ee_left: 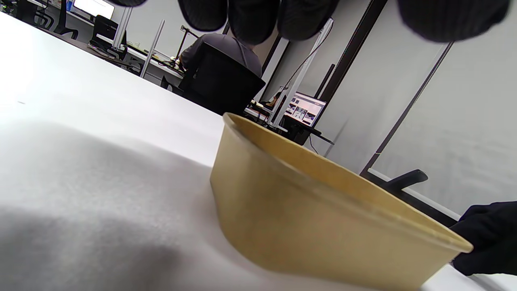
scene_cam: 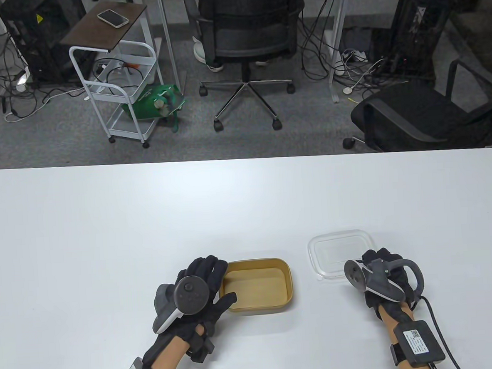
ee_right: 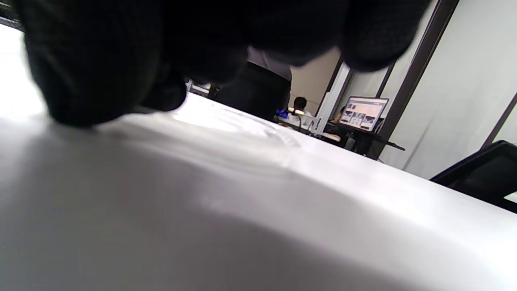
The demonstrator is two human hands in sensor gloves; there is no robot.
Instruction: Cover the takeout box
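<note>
An open brown paper takeout box [scene_cam: 288,282] stands on the white table near its front edge. A clear plastic lid [scene_cam: 337,252] lies flat to its right, apart from it. My left hand [scene_cam: 226,280] is at the box's left end with fingers spread over the rim. In the left wrist view the fingers [ee_left: 250,20] hover above the box [ee_left: 307,218] and the thumb [ee_left: 488,234] touches its near rim. My right hand [scene_cam: 377,257] rests on the lid's near right corner. In the right wrist view its fingers [ee_right: 121,60] touch the lid [ee_right: 226,133]; a grip does not show.
The white table [scene_cam: 148,224] stretches wide to the left and back. Beyond its far edge are two office chairs [scene_cam: 247,38], a white cart [scene_cam: 117,88] and cables on the floor.
</note>
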